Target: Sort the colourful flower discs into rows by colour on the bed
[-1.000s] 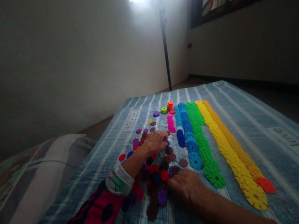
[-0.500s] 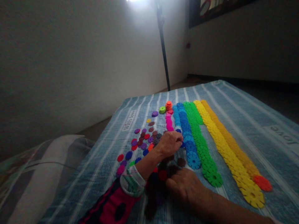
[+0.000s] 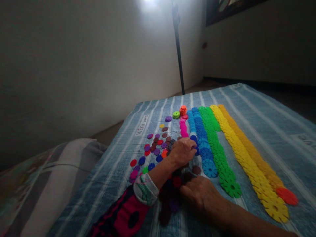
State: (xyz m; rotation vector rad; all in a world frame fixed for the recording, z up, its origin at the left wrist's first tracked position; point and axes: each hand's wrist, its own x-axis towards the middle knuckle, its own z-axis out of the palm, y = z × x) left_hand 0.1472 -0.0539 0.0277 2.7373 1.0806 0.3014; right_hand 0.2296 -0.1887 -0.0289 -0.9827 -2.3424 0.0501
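Note:
My left hand (image 3: 183, 151) reaches over the striped cloth, its fingers curled at the near end of a short column of dark blue discs (image 3: 195, 141). What its fingertips pinch is hidden. Lower down, my right hand (image 3: 201, 194) is closed beside a dim heap of brown, red and purple discs (image 3: 174, 204); its fingertips are too dark to make out. Overlapping notched discs form long rows: blue (image 3: 209, 168), green (image 3: 230, 187), yellow (image 3: 275, 207) and orange-yellow (image 3: 265, 171). A pink row (image 3: 183, 128) lies beyond my left hand.
Loose mixed discs (image 3: 156, 151) are scattered left of my left hand. Orange (image 3: 183, 110) and lime (image 3: 176, 115) stacks stand at the far end. A red-orange disc (image 3: 287, 196) lies at right. Behind the cloth is a black lamp pole (image 3: 179, 56).
The view has shifted, so the scene sits slightly further right. More of the dark blue discs shows beside my left hand. Both hands keep nearly the same places over the cloth.

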